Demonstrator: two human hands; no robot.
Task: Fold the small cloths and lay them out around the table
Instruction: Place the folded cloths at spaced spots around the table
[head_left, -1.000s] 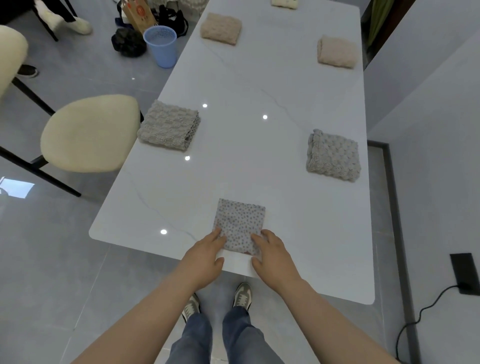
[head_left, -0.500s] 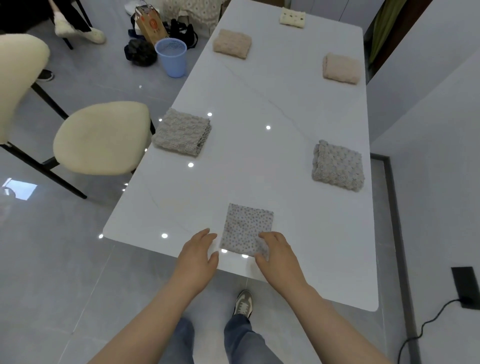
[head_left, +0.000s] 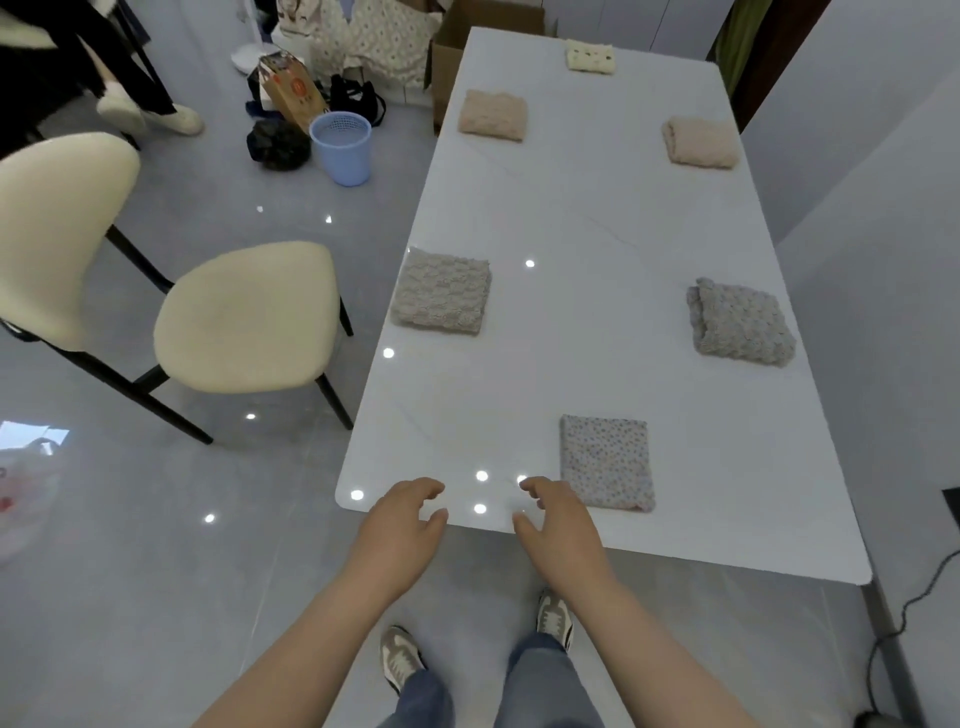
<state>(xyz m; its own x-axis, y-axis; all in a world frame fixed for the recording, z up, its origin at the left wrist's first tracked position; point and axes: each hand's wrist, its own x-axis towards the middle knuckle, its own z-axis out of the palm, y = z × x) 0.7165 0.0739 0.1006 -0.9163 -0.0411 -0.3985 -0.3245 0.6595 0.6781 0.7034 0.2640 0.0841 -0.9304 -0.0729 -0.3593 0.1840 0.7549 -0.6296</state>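
Grip status: both empty. L hand (head_left: 402, 525) and R hand (head_left: 558, 525) hover side by side over the near edge of the white table (head_left: 587, 332), fingers loosely curled, thumbs apart from fingers, nothing held. Can't tell if any fingertip touches the tabletop.

Task items, all folded and flat on the table:
- spotted cloth (head_left: 607, 462): near end, right of centre, approx square, its near-left corner just beside the R hand; contact unclear.
- grey knit cloth (head_left: 441, 293): mid-length, at the table's left edge.
- darker grey knit cloth (head_left: 740, 322): mid-length, at the right edge, slightly skewed to the edge.
- beige cloth (head_left: 493, 115): further up the table, left side.
- second beige cloth (head_left: 698, 143): further up, right side.
- cream cloth (head_left: 589, 54): far end, approx centre, small in view.

Off the table, left side: cream chair (head_left: 244, 317) w/ black legs, just beside the mid-left edge. Blue wastebasket (head_left: 341, 148) and brown paper bag (head_left: 291, 88) on the floor near the far-left corner. Cardboard box (head_left: 447, 62) against that corner. Person's jeans and sneakers at the near edge.
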